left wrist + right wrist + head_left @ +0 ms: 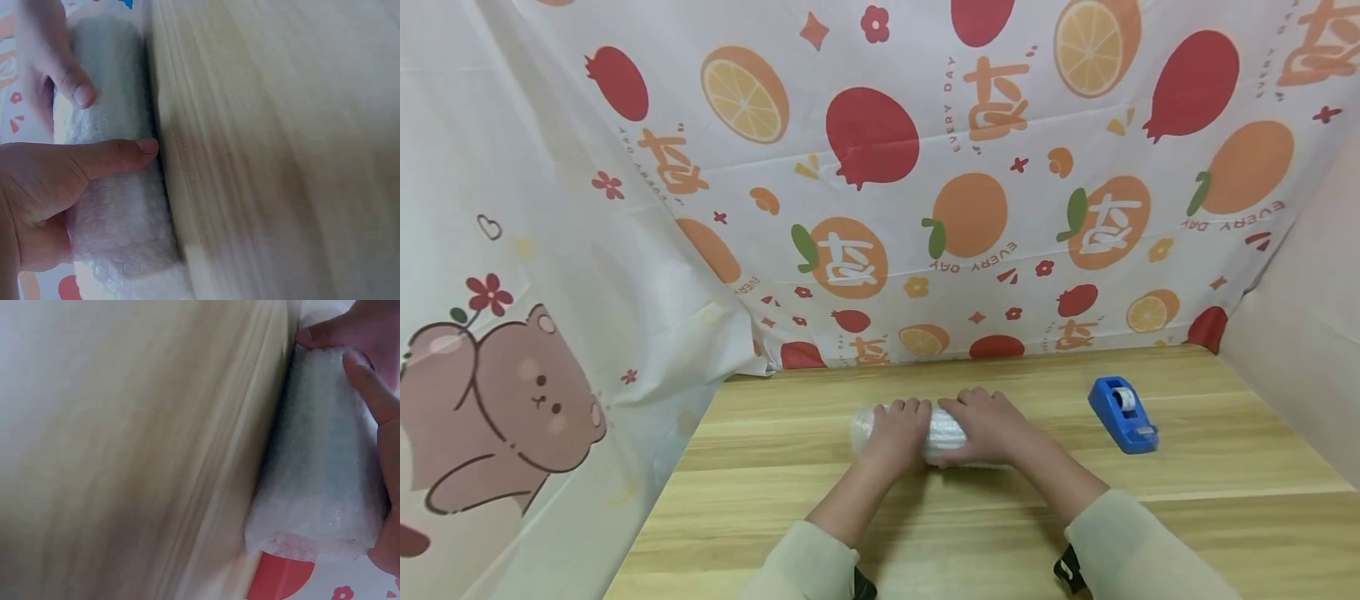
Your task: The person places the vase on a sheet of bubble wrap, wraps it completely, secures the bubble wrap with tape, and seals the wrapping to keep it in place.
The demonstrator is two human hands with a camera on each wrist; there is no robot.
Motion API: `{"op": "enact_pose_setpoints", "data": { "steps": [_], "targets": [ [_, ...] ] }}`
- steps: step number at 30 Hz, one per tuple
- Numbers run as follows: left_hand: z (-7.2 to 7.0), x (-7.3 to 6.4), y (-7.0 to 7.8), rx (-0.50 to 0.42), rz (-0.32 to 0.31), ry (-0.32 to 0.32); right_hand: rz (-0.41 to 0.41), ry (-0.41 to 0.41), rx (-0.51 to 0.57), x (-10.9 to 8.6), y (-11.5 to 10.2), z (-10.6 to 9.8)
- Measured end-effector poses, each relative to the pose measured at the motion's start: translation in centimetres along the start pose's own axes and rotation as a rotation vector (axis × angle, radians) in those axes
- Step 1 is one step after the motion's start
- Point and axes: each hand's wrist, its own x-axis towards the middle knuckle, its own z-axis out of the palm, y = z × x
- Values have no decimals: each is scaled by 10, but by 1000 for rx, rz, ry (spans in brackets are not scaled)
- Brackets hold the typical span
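Note:
A cylinder wrapped in clear bubble wrap [946, 435] lies sideways on the wooden table, pale inside. My left hand [898, 437] grips its left part, thumb across the near side and fingers over the far side. Just to the right, my right hand [988, 427] holds the same bundle with fingers over the top. In the left wrist view, the left thumb reaches across the bubble wrap [125, 206] to the table side. From the right wrist, the right thumb rests along the bundle [319, 437], whose loose wrap end sticks out. What the wrap encloses is blurred.
A blue tape dispenser [1123, 417] with a roll of tape stands to the right on the wooden table [760, 492]. Behind the table hangs a fruit-printed cloth [895, 233], and a bear-printed cloth [535, 392] hangs at the left. A pale wall bounds the right side.

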Motion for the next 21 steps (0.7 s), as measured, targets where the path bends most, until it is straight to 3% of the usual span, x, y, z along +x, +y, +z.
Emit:
{"op": "enact_pose_setpoints", "data": {
  "steps": [8,15,21],
  "targets": [
    [-7,6,-3,-91,-23,-88,-1,18,-98,-10,-10,-1],
    [-15,12,-5,-159,-30,-159,22,81,-188,-15,-15,6],
    [-22,22,-9,-188,-25,-225,44,116,-214,-14,-14,9]
  ]
}}
